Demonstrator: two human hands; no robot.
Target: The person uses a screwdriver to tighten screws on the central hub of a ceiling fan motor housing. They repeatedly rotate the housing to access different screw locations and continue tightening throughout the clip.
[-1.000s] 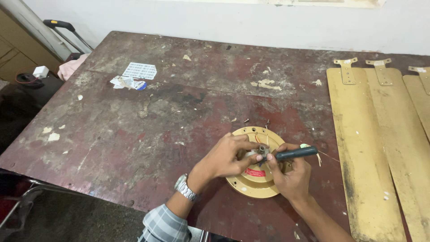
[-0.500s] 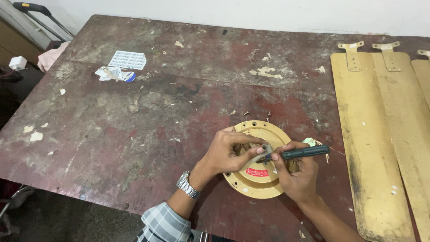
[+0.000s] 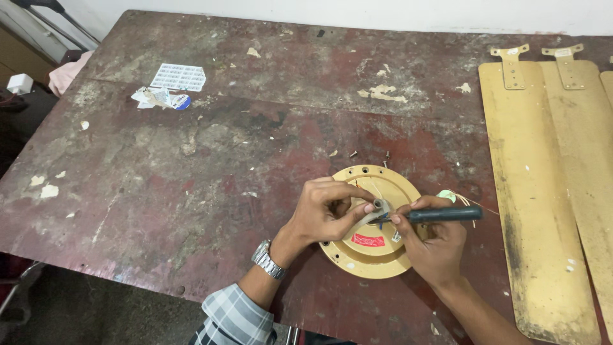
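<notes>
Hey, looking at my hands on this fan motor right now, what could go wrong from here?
The screwdriver tip sits right beside your left hand fingers at the hub; a slip could jab them. Loose screws lie on the table just beyond the round motor housing and might get knocked off. Thin wires trail by your right hand and could snag.

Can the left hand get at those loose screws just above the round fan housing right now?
Probably yes: the screws lie bare on the table, nothing covering them, but the left hand is pinching a grey part.
</notes>
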